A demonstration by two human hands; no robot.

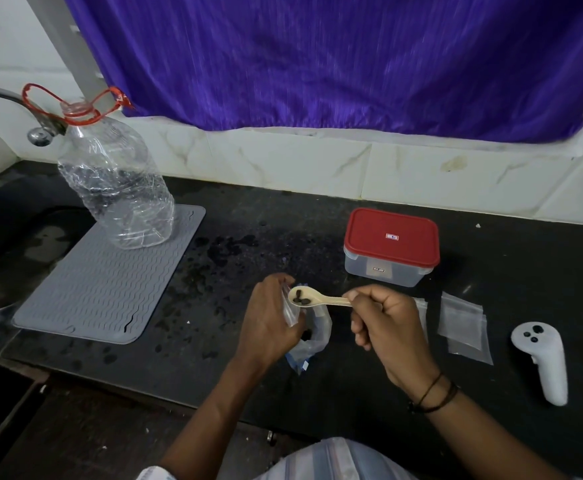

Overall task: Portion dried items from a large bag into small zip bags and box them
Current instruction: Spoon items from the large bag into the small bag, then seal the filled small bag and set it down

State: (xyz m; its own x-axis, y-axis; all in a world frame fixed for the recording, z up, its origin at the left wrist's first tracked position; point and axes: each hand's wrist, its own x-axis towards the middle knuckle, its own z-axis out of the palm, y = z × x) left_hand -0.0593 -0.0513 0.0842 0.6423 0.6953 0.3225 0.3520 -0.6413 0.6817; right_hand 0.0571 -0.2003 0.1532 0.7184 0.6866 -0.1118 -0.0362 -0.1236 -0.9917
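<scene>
Black stone counter (317, 209), speckled and wet in patches, running the width of the view.

Item 1, centre, at 6 o'clock from the box: right hand (392, 327), fingers curled round the handle of a pale spoon (319, 297). Spoon held level; bowl points toward 9 o'clock and carries a few dark dried pieces (300, 299).

Item 2, just at 9 o'clock from the spoon bowl: left hand (269, 320), pinching the mouth of a small zip bag (290, 311) (clear, red strip at the lip). Spoon bowl sits at the bag's opening.

Item 3, beneath both hands: large bag (312, 336), clear plastic with blue edging, slumped on the counter, dark contents visible inside.

Item 4, at 1 o'clock from the hands: lidded box (390, 245), clear body, red lid closed.

Item 5, at 3 o'clock from the right hand: loose stack of empty zip bags (463, 323), flat on the counter.

Item 6, far 3 o'clock: white handheld controller (542, 358), lying down.

Item 7, at 10 o'clock: grey ribbed mat (103, 282), bearing a large clear bottle (117, 181) with a red neck ring, uncapped.

Item 8, at 12 o'clock, above the tiled ledge: purple curtain (335, 60).
</scene>
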